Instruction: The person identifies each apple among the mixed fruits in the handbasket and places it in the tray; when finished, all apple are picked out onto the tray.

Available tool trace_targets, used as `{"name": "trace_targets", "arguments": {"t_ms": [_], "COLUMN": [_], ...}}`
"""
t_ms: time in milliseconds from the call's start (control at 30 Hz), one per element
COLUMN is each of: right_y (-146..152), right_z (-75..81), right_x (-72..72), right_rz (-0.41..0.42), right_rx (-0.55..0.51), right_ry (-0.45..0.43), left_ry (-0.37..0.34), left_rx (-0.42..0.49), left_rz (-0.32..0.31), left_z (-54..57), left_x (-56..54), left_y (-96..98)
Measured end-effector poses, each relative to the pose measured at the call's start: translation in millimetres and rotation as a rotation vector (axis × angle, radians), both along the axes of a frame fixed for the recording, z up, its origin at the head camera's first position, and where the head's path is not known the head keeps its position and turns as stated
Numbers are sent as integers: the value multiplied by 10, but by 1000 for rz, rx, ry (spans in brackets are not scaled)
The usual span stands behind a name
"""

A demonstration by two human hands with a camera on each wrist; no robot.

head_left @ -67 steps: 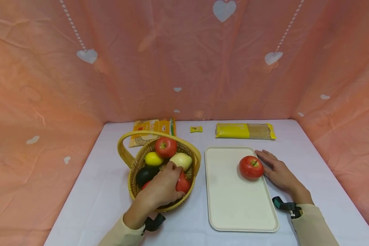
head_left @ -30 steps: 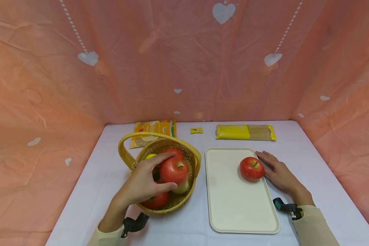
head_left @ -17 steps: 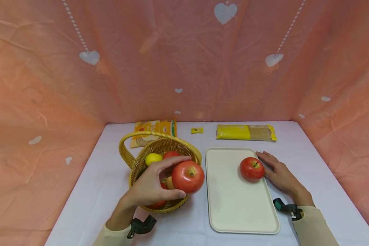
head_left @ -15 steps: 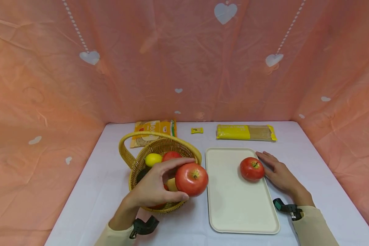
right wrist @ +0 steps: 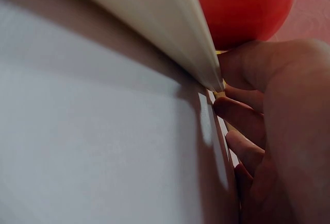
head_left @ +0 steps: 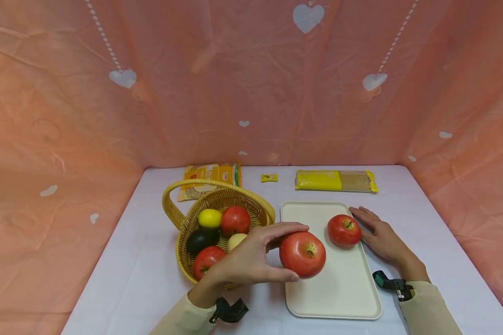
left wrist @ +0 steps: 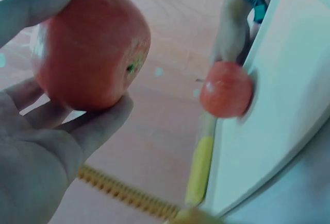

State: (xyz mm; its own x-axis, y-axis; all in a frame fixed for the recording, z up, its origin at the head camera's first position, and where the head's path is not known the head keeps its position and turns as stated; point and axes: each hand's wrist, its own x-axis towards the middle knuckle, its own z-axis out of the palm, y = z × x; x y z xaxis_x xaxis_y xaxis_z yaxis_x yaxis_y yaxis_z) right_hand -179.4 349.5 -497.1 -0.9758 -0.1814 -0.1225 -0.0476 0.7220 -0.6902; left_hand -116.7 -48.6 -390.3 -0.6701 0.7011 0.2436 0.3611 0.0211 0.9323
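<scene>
My left hand grips a red apple between thumb and fingers, above the near left part of a cream tray. In the left wrist view the held apple has fingers on opposite sides. A second apple sits on the tray near its right edge. My right hand lies beside that edge, and in the right wrist view its thumb and fingertips touch the tray's rim. A wicker basket on the left holds two red apples, a lemon, a dark green avocado-like fruit and a partly hidden pale fruit.
Behind the basket lies an orange food packet. A small yellow wrapped piece and a long yellow noodle packet lie along the back. The basket's tall handle arches above its rim. Pink cloth walls surround the table.
My left hand has taken an apple out of the basket, lifted it and carried it rightward over the tray. The right hand and the apple on the tray have stayed in place.
</scene>
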Motion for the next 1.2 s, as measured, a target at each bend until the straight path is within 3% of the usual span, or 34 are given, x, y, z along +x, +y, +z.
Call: {"name": "trace_targets", "arguments": {"t_ms": [167,433,800,967,1200], "right_y": [0,-4,-16,2,15], "right_z": [-5,10,8,12,-15], "right_x": [1,-7,7,4,6], "right_rz": [-1,6,-3,13,24], "right_rx": [6,16,1,4,2], "right_ry": [8,19,-2,21,47], "left_ry": [-6,-40,-59,-56,-73], "left_rx": [-23,-12,-117,-195,-219], "left_rz": [61,244,473,600,672], "left_z": [-77,-208,-515,-645,-815], "left_x": [-27,-44,-21,-97,-226], "left_y": [213,525,889,997,1066]}}
